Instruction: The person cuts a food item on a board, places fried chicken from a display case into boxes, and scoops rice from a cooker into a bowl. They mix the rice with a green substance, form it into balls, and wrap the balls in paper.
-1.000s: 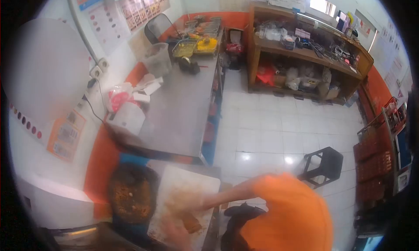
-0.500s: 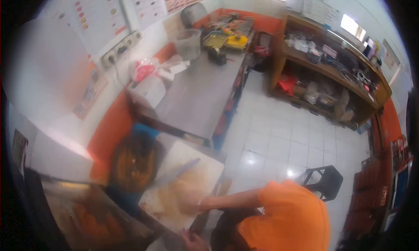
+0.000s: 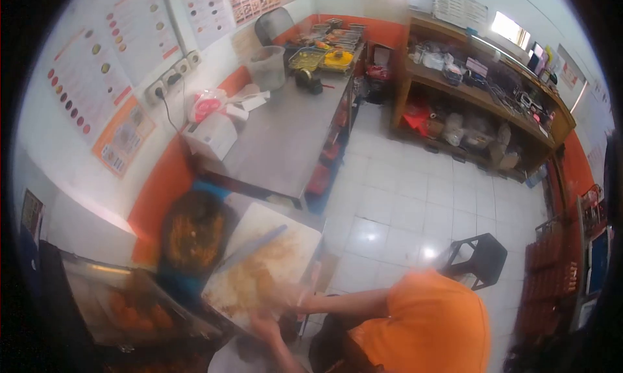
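Note:
A white cutting board (image 3: pixel 302 227) lies at the lower left, with light-brown food bits (image 3: pixel 253 279) spread over it. A knife (image 3: pixel 259 243) with a bluish handle rests across the board. My right hand (image 3: pixel 292 297), reaching from an orange sleeve (image 3: pixel 415 295), is at the board's right edge, smeared by motion. My left hand (image 3: pixel 264 324) is at the board's near corner, its fingers blurred. Whether either hand grips anything does not show. Below the left hand, a whitish thing (image 3: pixel 227 360) is partly cut off by the frame.
A dark round-edged thing with a brown top (image 3: pixel 195 233) stands beside the board. A glass case (image 3: pixel 130 301) with orange food is at lower left. Beyond stand a metal table (image 3: pixel 279 139), a white box (image 3: pixel 211 136) and wooden shelves (image 3: pixel 402 94). A black stool (image 3: pixel 483 259) stands behind me.
The view has shifted slightly and sharpened. My left hand has moved up and left to the board's near corner. The whitish thing below it now shows more.

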A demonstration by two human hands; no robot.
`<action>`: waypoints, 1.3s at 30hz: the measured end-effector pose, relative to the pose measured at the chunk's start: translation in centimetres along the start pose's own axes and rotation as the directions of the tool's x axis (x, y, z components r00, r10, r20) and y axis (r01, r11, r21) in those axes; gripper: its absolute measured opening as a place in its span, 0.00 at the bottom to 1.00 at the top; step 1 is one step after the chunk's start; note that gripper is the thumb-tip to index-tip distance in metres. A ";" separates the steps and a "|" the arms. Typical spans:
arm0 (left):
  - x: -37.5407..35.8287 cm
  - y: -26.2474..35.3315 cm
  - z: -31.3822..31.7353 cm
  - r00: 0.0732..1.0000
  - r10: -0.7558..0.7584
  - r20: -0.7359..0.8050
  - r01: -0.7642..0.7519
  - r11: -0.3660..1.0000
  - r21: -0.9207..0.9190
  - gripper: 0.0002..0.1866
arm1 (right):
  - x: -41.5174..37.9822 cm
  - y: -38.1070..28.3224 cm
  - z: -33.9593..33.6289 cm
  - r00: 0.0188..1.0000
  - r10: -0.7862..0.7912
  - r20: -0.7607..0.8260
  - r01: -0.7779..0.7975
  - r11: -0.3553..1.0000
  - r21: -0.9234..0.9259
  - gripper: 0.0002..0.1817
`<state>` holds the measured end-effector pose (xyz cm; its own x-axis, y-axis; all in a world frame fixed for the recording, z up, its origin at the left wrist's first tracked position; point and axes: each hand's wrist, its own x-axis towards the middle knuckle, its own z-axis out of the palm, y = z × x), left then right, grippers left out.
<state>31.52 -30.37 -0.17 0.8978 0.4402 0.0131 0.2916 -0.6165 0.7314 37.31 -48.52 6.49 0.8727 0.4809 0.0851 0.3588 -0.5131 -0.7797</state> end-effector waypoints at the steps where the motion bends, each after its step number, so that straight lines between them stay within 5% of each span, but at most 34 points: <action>1: 0.2 -0.2 0.2 1.000 0.016 -0.006 -0.016 1.000 -0.005 0.23 | 0.5 2.6 3.8 0.997 -0.053 -0.052 0.047 0.992 -0.115 0.15; 2: 0.4 0.1 0.1 1.000 0.020 0.011 -0.020 1.000 -0.005 0.23 | 0.8 4.5 6.4 0.989 -0.110 -0.095 0.086 0.969 -0.230 0.15; 6: 0.7 1.1 -0.3 0.995 0.066 0.080 -0.067 0.998 0.007 0.23 | 0.5 5.1 7.9 0.956 -0.199 -0.214 0.152 0.964 -0.218 0.15; 11: 0.0 1.1 -1.9 0.995 0.019 0.096 -0.017 1.000 -0.016 0.23 | 0.4 1.8 2.1 0.994 -0.074 0.079 0.081 0.993 -0.088 0.18; 15: -0.2 3.8 -3.9 0.993 0.054 0.103 -0.004 0.900 -0.435 0.24 | 1.3 -0.8 -1.6 0.960 0.177 0.217 -0.212 0.965 0.153 0.27; 16: 0.0 7.1 -5.5 0.990 0.036 0.136 0.037 0.868 -0.495 0.24 | 2.1 1.9 0.6 0.984 0.090 0.153 -0.114 0.981 0.155 0.30; 17: 0.0 9.1 -6.1 0.996 0.094 -0.003 -0.083 0.860 -0.503 0.23 | 2.3 2.0 0.0 0.994 0.055 0.092 -0.070 0.983 0.168 0.26; 21: -0.4 14.8 -9.6 0.998 -0.037 -0.058 0.002 0.855 -0.518 0.21 | 2.8 -7.2 -9.3 0.993 -0.011 -0.116 0.055 0.924 0.378 0.14; 24: -1.0 17.0 -10.7 0.970 0.144 -0.195 -0.229 0.812 -0.536 0.22 | 2.3 -9.5 -11.6 0.975 -0.074 -0.210 0.166 0.872 0.461 0.14; 28: -1.1 19.4 -12.7 0.942 0.226 -0.247 -0.327 0.786 -0.525 0.22 | 2.4 -10.4 -12.2 0.944 -0.147 -0.297 0.284 0.819 0.499 0.16; 33: -1.6 19.3 -12.6 0.956 0.211 -0.203 -0.273 0.893 -0.358 0.20 | 2.5 -10.7 -12.5 0.921 -0.297 -0.253 0.309 0.951 0.006 0.18; 34: -1.9 18.6 -11.9 0.972 0.146 -0.182 -0.205 0.907 -0.367 0.20 | 2.8 -10.1 -12.0 0.918 -0.325 -0.229 0.359 0.924 0.130 0.19; 38: -3.9 11.2 -9.0 0.953 0.241 -0.182 -0.287 0.913 -0.290 0.27 | 2.7 -0.8 -3.3 0.960 -0.259 -0.108 0.262 0.965 0.010 0.19; 39: -5.2 9.5 -8.4 0.990 0.111 -0.092 -0.127 0.972 -0.200 0.24 | 2.5 1.3 -1.0 0.963 -0.247 -0.109 0.248 0.969 -0.010 0.20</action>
<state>26.86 -32.97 12.45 0.8904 0.4274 0.1566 0.1030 -0.5244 0.8452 40.31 -48.75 6.30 0.7877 0.5122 0.3424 0.5670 -0.3852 -0.7281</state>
